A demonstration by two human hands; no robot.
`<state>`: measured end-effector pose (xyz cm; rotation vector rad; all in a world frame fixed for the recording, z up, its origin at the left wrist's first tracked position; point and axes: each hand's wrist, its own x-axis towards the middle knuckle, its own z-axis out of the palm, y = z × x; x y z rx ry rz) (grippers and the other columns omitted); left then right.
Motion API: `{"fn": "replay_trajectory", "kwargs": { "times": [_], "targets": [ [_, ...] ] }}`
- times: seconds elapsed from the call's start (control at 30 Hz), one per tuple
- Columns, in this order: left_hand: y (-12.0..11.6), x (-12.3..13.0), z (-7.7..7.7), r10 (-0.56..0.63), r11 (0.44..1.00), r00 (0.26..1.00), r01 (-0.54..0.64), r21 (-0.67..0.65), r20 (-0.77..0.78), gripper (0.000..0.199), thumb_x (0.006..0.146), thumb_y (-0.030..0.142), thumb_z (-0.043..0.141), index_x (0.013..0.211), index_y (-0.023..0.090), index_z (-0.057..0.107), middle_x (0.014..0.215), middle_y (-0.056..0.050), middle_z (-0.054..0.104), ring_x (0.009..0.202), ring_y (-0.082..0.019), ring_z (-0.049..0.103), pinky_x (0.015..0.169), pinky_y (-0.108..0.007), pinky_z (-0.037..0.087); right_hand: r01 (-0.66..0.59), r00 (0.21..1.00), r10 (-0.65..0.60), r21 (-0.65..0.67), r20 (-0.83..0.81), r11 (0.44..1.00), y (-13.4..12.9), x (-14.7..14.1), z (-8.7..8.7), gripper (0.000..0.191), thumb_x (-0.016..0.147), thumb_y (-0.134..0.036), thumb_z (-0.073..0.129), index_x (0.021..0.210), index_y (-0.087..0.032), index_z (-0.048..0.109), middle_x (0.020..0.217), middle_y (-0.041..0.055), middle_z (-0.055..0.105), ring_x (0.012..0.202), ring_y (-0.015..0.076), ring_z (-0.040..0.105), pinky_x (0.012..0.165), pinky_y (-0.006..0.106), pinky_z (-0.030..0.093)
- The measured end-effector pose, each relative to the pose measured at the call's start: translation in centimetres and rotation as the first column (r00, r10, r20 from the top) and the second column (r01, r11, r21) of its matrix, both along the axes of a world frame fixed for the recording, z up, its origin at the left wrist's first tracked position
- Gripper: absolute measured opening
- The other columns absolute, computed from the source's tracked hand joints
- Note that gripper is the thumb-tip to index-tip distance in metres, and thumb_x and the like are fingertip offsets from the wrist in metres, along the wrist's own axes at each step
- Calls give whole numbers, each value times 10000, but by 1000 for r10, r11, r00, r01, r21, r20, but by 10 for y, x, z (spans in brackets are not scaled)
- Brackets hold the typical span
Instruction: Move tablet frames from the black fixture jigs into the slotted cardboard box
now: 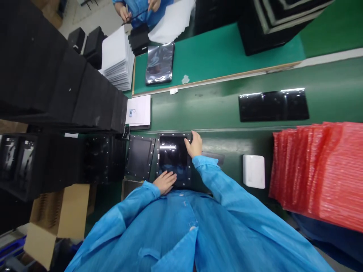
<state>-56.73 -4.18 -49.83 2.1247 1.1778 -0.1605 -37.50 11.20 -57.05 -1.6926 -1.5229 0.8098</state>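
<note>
A glossy black screen panel lies in a black foam tray with pale dots along its rim, on the green bench in front of me. My left hand rests on the panel's lower left part, with its fingers stretched out. At the upper right edge of the tray is my right hand, its thumb over the panel's side and its fingers apart along the rim. Just left of this tray lies a second dotted black tray, slightly turned. A dark flat piece lies partly hidden beside my right sleeve.
Black foam stacks rise along the left, above a cardboard box. To the right are a white box, red bubble-wrap bags and a glossy black panel. Across the bench, a co-worker's hands hold a thin dark strip.
</note>
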Motion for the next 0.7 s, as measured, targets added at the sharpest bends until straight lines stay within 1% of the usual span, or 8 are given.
{"fn": "replay_trajectory", "kwargs": {
  "times": [0.1,0.23,0.3,0.43,0.53,0.6,0.63,0.7],
  "targets": [
    [-18,-13,-14,-44,996,993,53,-78,112,403,870,221,436,1225,255,622,1269,-100,623,1245,-252,531,1050,-416,385,-236,963,222,77,155,969,-5,-6,18,421,880,-271,438,1272,-163,548,1324,137,524,1297,292,389,1116,534,268],
    [-5,-23,-29,-34,992,951,70,-107,306,373,837,251,486,1163,285,664,1193,-103,666,1162,-272,592,967,-387,428,-563,812,538,56,228,825,-4,-20,18,404,847,-156,399,1147,-224,661,1198,80,634,1208,266,487,1102,524,320],
    [-4,-21,-34,-41,993,927,78,-86,372,389,844,238,474,1191,276,646,1212,-103,657,1183,-264,576,979,-377,414,-596,786,576,24,225,803,-3,-24,12,414,826,-140,402,1122,-217,680,1175,80,649,1170,264,515,1074,507,373],
    [-5,-16,-36,-77,995,868,97,-16,491,379,827,211,524,1183,267,640,1266,-88,628,1235,-246,528,1062,-380,355,-538,808,523,-21,272,842,-2,-28,10,403,797,-163,430,1099,-202,694,1186,81,646,1192,270,508,1097,482,373],
    [5,-44,-28,50,996,875,-77,37,481,393,792,286,615,1183,248,629,1319,-92,582,1290,-263,464,1124,-423,294,-459,827,440,-30,350,888,-15,-37,23,448,768,-182,432,1151,-174,665,1251,91,613,1248,279,476,1118,500,349],
    [18,-83,-23,349,920,867,-390,47,357,431,811,326,600,1227,214,593,1382,-119,517,1334,-281,406,1139,-458,270,-393,852,374,-24,366,919,-34,-47,32,464,776,-207,420,1179,-150,643,1270,113,599,1248,290,482,1108,529,350],
    [24,-106,-21,537,821,801,-568,55,263,448,833,325,570,1260,190,565,1418,-143,470,1354,-294,375,1139,-479,263,-363,867,347,-24,359,932,-47,-52,35,461,788,-225,414,1184,-145,637,1270,123,599,1233,295,498,1097,540,359],
    [36,-145,-20,807,579,583,-812,71,90,496,860,303,524,1324,132,498,1474,-195,376,1384,-325,320,1128,-508,266,-315,892,312,-47,325,948,-76,-61,38,448,813,-270,409,1184,-155,633,1252,132,609,1188,298,539,1072,548,382]
  ]
}}
